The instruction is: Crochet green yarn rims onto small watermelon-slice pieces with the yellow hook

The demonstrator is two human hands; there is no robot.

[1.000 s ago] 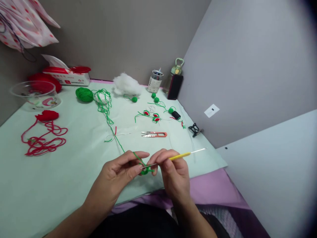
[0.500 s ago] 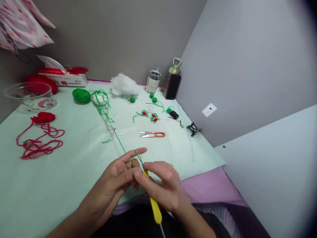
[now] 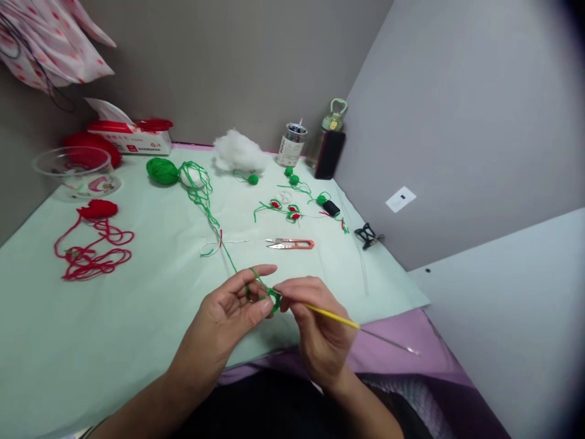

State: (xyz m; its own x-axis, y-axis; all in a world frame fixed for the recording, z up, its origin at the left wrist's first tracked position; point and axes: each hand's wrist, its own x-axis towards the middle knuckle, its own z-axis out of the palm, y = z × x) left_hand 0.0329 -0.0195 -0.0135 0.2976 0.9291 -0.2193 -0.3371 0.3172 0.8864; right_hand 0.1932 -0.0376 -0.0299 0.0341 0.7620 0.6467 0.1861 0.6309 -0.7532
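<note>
Pinched between the thumb and fingers of my left hand (image 3: pixel 233 308) is a small green crochet piece (image 3: pixel 275 300). Green yarn (image 3: pixel 231 261) runs over its raised index finger, back toward a loose tangle on the table. My right hand (image 3: pixel 320 326) grips a yellow-handled crochet hook (image 3: pixel 336 316), tilted so its far metal end points to the lower right. The hook's working tip is at the green piece, mostly hidden by my fingers. Beyond my hands lie orange thread snips (image 3: pixel 292 244).
Behind sit a green yarn ball (image 3: pixel 162 171), white stuffing (image 3: pixel 238 152), a can of pens (image 3: pixel 292 145), a bottle (image 3: pixel 333 122) and a phone (image 3: pixel 329 155). Red yarn (image 3: pixel 95 253) and a clear tub (image 3: pixel 75 174) are left. Small red-and-green pieces (image 3: pixel 292 213) lie mid-table. A wall (image 3: pixel 457 122) bounds the right.
My right hand has turned, swinging the hook's handle from pointing down toward me to pointing right. The green piece now shows between my hands. The whole view has shifted slightly.
</note>
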